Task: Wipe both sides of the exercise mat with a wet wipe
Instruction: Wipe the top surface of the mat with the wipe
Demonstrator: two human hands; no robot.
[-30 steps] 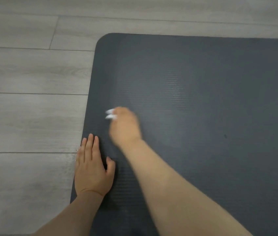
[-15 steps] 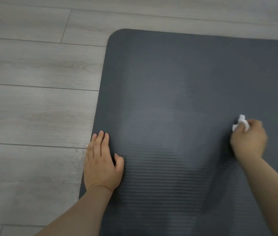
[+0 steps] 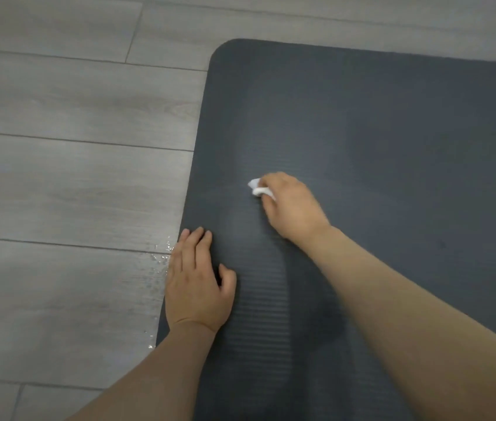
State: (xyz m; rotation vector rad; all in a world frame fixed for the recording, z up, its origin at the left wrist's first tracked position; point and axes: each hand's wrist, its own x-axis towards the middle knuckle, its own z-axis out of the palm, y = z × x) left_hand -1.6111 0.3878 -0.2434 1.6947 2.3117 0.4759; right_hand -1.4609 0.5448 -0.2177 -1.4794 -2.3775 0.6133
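Nearest, left hand [image 3: 196, 284] flat on exercise mat [image 3: 377, 141], fingers straight, pressing down near mat's left edge. Water droplets [image 3: 157, 262] on grey plank floor [image 3: 58, 177] just beside that hand. Farther in, right hand [image 3: 290, 205] curled round bunched white wet wipe [image 3: 259, 188], wipe touching ribbed dark grey surface. Beyond, mat lies unrolled on floor, rounded corner at far left.
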